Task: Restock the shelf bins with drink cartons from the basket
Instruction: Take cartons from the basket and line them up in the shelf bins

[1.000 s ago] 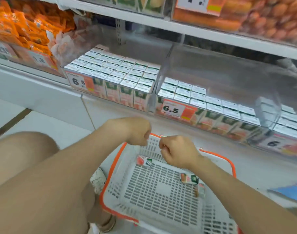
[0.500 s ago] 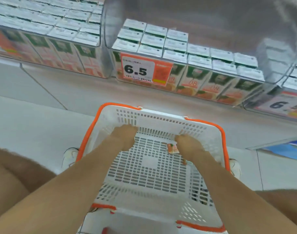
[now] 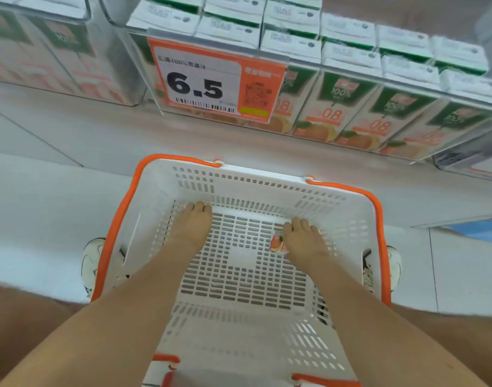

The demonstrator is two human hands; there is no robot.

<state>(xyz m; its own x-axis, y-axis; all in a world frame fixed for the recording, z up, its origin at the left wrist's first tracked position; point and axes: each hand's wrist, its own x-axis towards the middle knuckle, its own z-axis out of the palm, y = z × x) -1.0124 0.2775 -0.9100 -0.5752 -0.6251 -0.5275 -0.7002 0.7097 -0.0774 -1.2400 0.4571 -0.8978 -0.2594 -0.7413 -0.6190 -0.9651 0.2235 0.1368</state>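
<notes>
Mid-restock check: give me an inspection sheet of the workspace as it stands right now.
Surface: pale tiled floor; the basket stands on it.
Job's things: basket is white with an orange rim, one small carton visible inside; shelf bin holds rows of cartons behind a 6.5 price tag.
Clutter: nothing seen.
Hands: left hand down in the basket, hold hidden; right hand over the carton, grip unclear.
Cables: nothing seen.
Surroundings: a shoe each side of the basket; neighbouring bin left; blue object at right edge.
</notes>
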